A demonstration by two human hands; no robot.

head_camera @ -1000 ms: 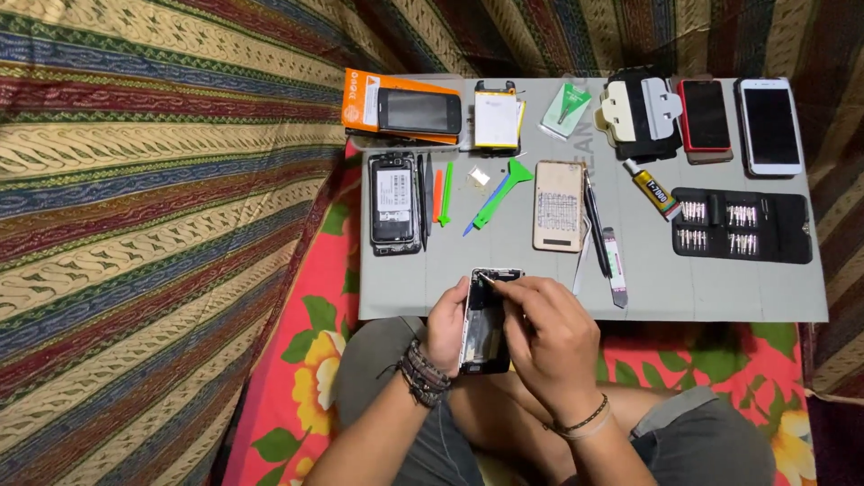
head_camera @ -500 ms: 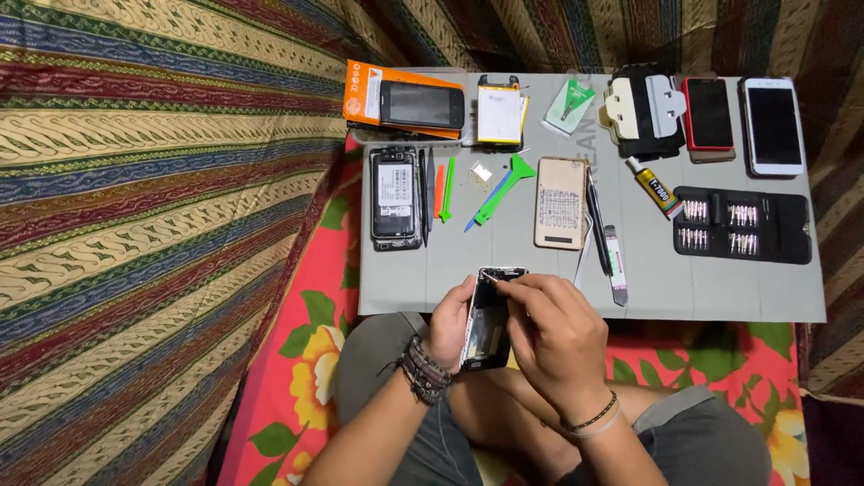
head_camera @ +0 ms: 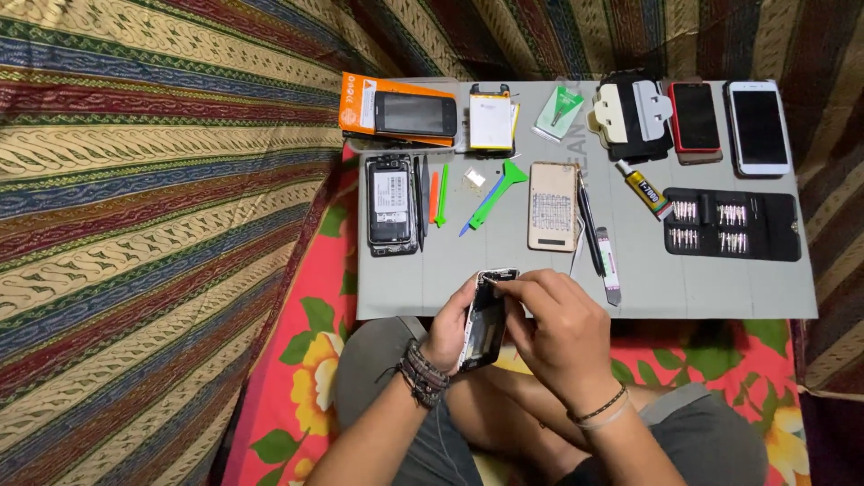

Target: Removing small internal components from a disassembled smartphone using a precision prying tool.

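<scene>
Opened phone (head_camera: 486, 324) stands on its edge just before the near rim of the desk (head_camera: 720, 288), its long axis pointing away from the person, gripped from the side by the left hand (head_camera: 450, 328), while the right hand (head_camera: 562, 333) pinches its top end.

Hidden: my right hand (head_camera: 560, 335) covers the opened phone's (head_camera: 484, 326) right edge | fingertip contact point unclear to me | screwdriver kit (head_camera: 731, 225) bits too small to tell | my forearms cut off at bottom edge
</scene>
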